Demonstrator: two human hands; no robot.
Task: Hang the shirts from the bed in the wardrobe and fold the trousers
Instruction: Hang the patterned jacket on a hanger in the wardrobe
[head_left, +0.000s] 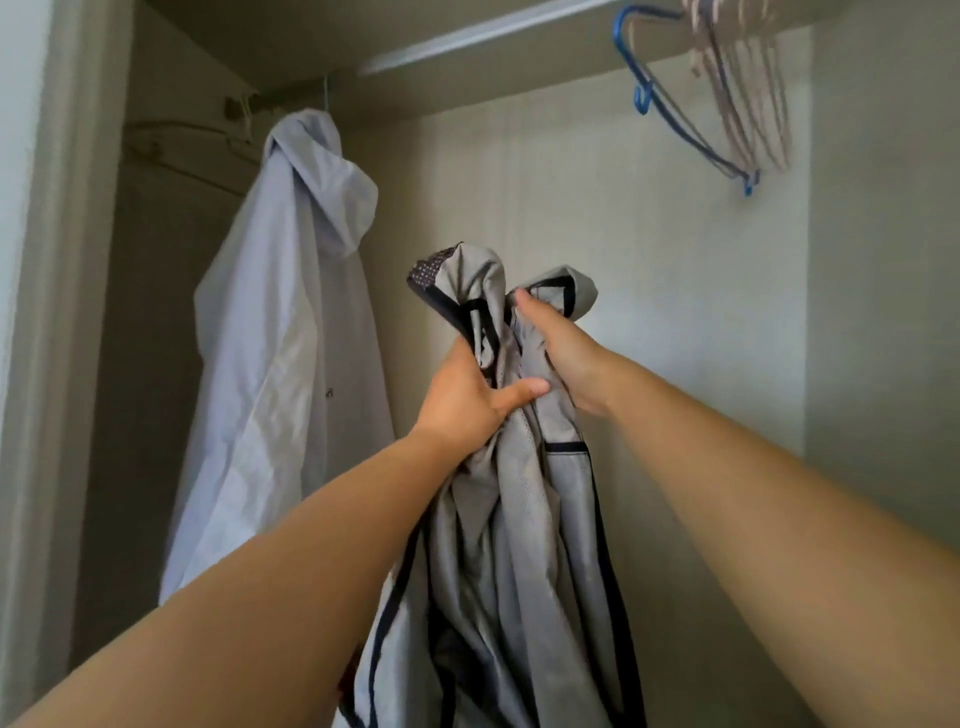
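Learner: Shirt (519, 519) in both hands, is it? Where does it sit?

Valet: In front of the open wardrobe (649, 234), held up by the neck, well below the spare hangers. The left hand (467, 400) grips a fistful of cloth under the collar, with the thumb laid across the front. The right hand (558, 353) holds the collar from the other side, its fingers mostly buried in the folds.

Learner: And the look of it?

Valet: Pale grey and thin, with dark piping along the edges and a dotted lining inside the collar. It is bunched and creased, and its tail runs out of the bottom of the view. No hanger shows inside it.

Learner: So what does the step want?

Valet: A hanger, most likely. The person does best to leave the collar with one hand and send the other up for the blue hanger (670, 114), which hangs just beside the pink hangers (743, 88). The bunch should be shaken loose first, then one shoulder fed on at a time. Cloth this thin probably slides, so the collar should sit square. There is room to hang it between the white shirt (280, 364) on the left and the spares.
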